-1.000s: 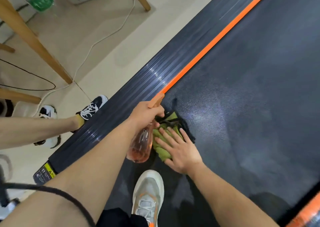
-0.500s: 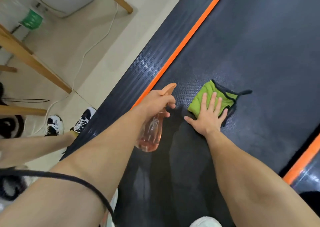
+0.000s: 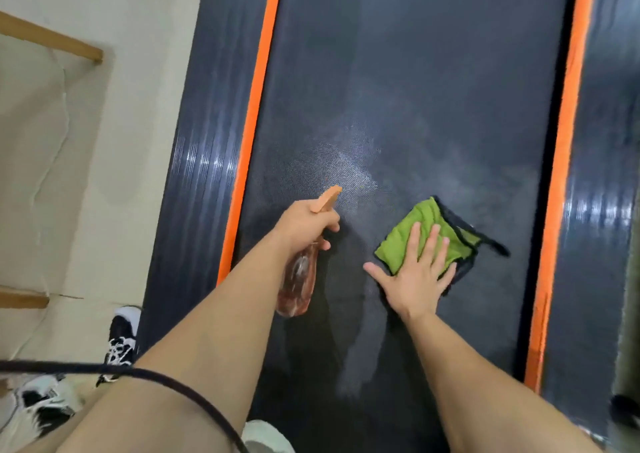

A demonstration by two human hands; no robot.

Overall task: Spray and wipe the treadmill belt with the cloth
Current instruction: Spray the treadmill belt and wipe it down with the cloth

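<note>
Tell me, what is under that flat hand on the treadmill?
The right hand presses flat on a green cloth, which lies on the treadmill belt. The cloth beneath the palm and the belt beneath the cloth are covered.

Indoor room, probably home rather than gym. Treadmill belt (image 3: 433, 89) with orange side strips (image 3: 256, 106) on pale beige floor (image 3: 138, 123); wooden furniture legs (image 3: 52, 42) beside it, white cable (image 3: 60, 134) across floor, black-and-white sneaker (image 3: 121, 341) near deck edge.
</note>
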